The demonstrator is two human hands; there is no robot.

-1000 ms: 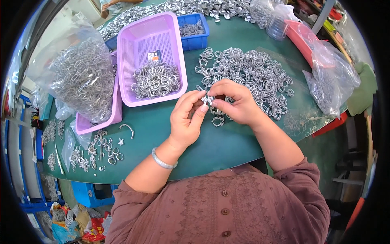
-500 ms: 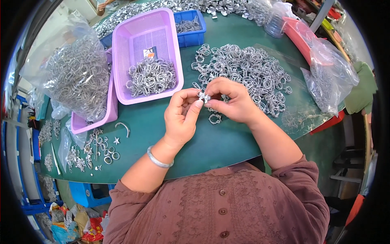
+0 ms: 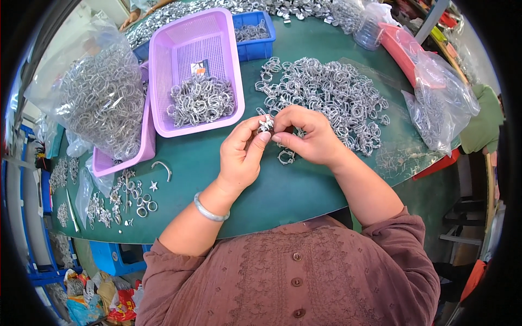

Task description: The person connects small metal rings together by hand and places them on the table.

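My left hand [image 3: 241, 157] pinches a small silver ring [image 3: 266, 125] with a star- or flower-like top between thumb and fingertips. Close against its right side, my right hand [image 3: 309, 135] has thumb and index finger pressed together at the ring's edge; the band is mostly hidden by the fingers. Just beyond my hands spreads a large pile of silver rings [image 3: 331, 89] on the green table. One loose ring [image 3: 286, 157] lies below my right fingers. To the left, a lilac basket [image 3: 157, 89] holds a heap of similar rings [image 3: 202, 100] and a small tag.
A clear bag of rings [image 3: 100, 95] rests in a second lilac basket [image 3: 148, 146]. Loose rings, a star and a curved piece [image 3: 165, 169] lie at left. A blue bin [image 3: 255, 50], red tray [image 3: 397, 51] and another bag [image 3: 435, 111] stand around; another person's hand [image 3: 129, 20] is far left.
The ring has turned in my left fingertips, its top now facing up more. My right fingertips have shifted slightly off its front. At the far left, the other person's hand has moved.
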